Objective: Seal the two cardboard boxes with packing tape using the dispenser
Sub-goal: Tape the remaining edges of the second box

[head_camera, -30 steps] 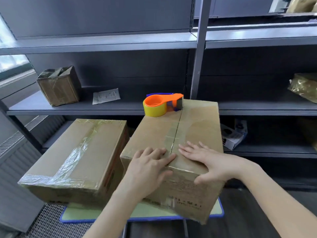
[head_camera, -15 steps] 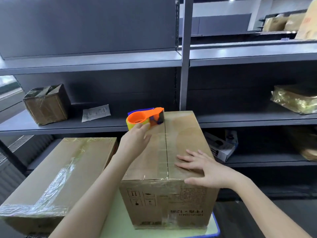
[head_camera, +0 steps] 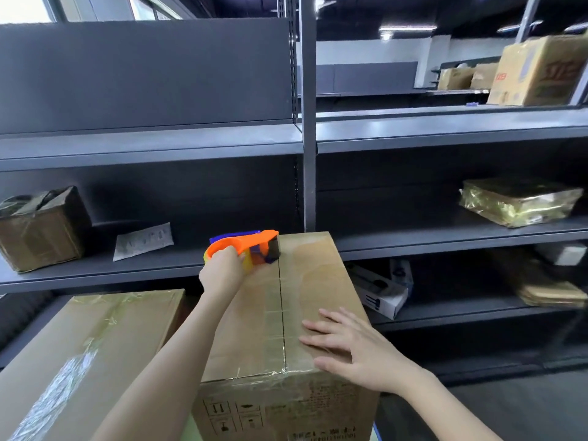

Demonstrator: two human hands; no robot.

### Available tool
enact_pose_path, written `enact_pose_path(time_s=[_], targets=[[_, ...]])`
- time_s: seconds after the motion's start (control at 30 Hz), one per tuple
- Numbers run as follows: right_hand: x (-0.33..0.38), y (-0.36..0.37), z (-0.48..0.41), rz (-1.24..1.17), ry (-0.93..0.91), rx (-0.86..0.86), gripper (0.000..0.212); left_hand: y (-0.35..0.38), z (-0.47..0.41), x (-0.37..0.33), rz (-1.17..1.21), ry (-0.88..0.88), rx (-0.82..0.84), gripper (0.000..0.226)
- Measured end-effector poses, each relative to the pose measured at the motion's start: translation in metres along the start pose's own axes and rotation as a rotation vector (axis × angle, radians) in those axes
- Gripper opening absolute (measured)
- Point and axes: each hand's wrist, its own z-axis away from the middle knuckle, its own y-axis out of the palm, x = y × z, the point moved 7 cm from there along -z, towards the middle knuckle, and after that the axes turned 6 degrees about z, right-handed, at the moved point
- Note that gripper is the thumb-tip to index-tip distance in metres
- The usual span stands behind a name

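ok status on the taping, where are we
Left grip holds tape dispenser at far end of right box seam. Right grip flat on that box's top. Left box shows tape. Seam path clear.

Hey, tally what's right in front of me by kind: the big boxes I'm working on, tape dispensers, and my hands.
Big cardboard boxes: 2, the left box and the right box
Tape dispensers: 1, the orange tape dispenser
Hands: 2, the left hand gripping the dispenser, the right hand flat on the right box
Total: 5

Orange-yellow dispenser (head_camera: 243, 246); brown box (head_camera: 318, 281); grey shelf (head_camera: 445, 232)
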Motion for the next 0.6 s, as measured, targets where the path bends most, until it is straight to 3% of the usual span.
enact_pose_path(time_s=[0.17, 0.27, 0.33, 0.43, 0.47, 0.53, 0.6], targets=[[-0.006, -0.004, -0.007, -0.100, 0.005, 0.015, 0.042, -0.001, 0.005, 0.006, 0.414, 0.202, 0.009, 0.017], [-0.019, -0.019, -0.017, -0.078, 0.154, -0.176, 0.043, -0.004, 0.020, 0.001, 0.678, 0.251, 0.170, 0.019], [-0.024, -0.035, -0.024, -0.130, 0.222, -0.345, 0.058, -0.007, 0.033, -0.001, 0.831, 0.248, 0.312, 0.025], [-0.010, -0.058, -0.044, -0.171, 0.094, -0.396, 0.107, -0.012, 0.056, -0.005, 0.954, 0.322, 0.549, 0.021], [0.001, -0.065, -0.050, -0.131, 0.013, -0.384, 0.114, -0.012, 0.064, -0.006, 0.992, 0.351, 0.639, 0.018], [0.022, -0.073, -0.059, -0.068, -0.159, -0.370, 0.112, -0.011, 0.077, -0.006, 1.050, 0.393, 0.782, 0.033], [0.036, -0.070, -0.063, -0.133, -0.240, -0.327, 0.092, -0.011, 0.085, -0.001, 1.068, 0.411, 0.826, 0.035]])
